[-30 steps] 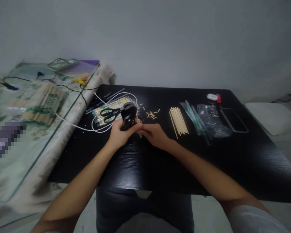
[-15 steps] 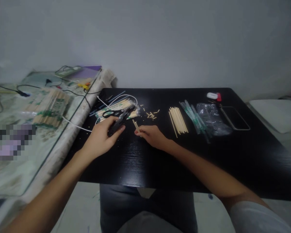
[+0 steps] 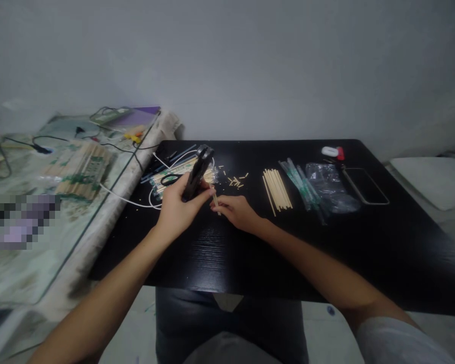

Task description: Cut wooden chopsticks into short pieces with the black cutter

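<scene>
My left hand (image 3: 176, 210) is closed round a black tool (image 3: 196, 172), held upright with its top pointing away from me. My right hand (image 3: 237, 211) pinches a short wooden stick (image 3: 214, 197) whose far end meets the tool. Both hands hover over the black table (image 3: 273, 253) just left of its middle. Behind them lie black scissors (image 3: 171, 179) on a pack of wooden sticks (image 3: 182, 174), ringed by a white cable (image 3: 136, 201). Small cut stick pieces (image 3: 235, 180) are scattered beyond my right hand.
A row of bare wooden sticks (image 3: 276, 188), green-tipped wrappers (image 3: 301, 184) and clear plastic (image 3: 328, 186) lie to the right. A phone (image 3: 366, 186) and a white-and-red object (image 3: 332, 151) sit at the far right. A glass-topped table (image 3: 41, 202) with stick bundles and cables stands left.
My left hand has raised the black tool from beside the scissors and brought it back against the stick in my right hand. My right hand has barely moved.
</scene>
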A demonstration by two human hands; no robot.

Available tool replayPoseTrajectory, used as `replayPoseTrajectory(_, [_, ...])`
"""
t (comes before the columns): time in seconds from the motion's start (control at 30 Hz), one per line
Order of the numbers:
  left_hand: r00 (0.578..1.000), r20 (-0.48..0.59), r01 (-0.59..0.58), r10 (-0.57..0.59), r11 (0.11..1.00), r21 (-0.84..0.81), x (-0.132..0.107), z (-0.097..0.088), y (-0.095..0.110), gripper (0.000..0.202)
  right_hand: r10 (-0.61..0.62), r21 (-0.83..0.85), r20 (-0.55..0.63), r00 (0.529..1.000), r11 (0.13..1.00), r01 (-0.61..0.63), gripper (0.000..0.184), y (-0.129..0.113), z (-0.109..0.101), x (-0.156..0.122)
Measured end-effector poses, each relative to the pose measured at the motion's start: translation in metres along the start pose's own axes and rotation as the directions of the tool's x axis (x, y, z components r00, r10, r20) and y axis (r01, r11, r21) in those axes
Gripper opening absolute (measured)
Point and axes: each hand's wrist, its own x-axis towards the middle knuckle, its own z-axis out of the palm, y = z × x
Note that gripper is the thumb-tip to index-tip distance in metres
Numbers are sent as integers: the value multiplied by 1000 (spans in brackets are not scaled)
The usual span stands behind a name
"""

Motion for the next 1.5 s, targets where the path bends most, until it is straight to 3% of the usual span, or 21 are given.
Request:
replayPoseTrajectory(0.27, [996,86,-25,18,997,76,11,-4,-1,22,45,82,4,999,996,-45,11,3,-1,2])
replayPoseTrajectory(0.5, [990,140,-28,20,998,55,8,-2,2,22,22,176,-85,996,984,-7,21,-23,-11,7])
replayPoseTrajectory(0.7, [985,168,36,-41,999,34,4,-3,8,25,-44,61,-158,986,997,54,15,-29,-12,10])
replayPoseTrajectory(0.83, [978,203,2,-46,977,214,-4,-19,13,29,-9,80,-163,987,997,22,13,-28,-11,9])
replayPoseTrajectory(0.97, [969,229,-39,-98,849,528,-16,-39,11,37,57,122,-163,985,992,-38,14,-28,-9,10])
replayPoseTrajectory(1.13, [941,324,-211,-98,579,788,-23,-50,16,47,32,68,-197,980,997,-19,12,-29,-8,10])
replayPoseTrajectory(1.23, [915,384,-291,-122,458,840,-21,-48,28,49,7,33,-203,979,999,0,12,-30,-8,10])
replayPoseTrajectory(1.5, [897,419,-361,-143,310,879,-16,-44,48,49,-28,-17,-229,973,1000,25,12,-28,-3,8])
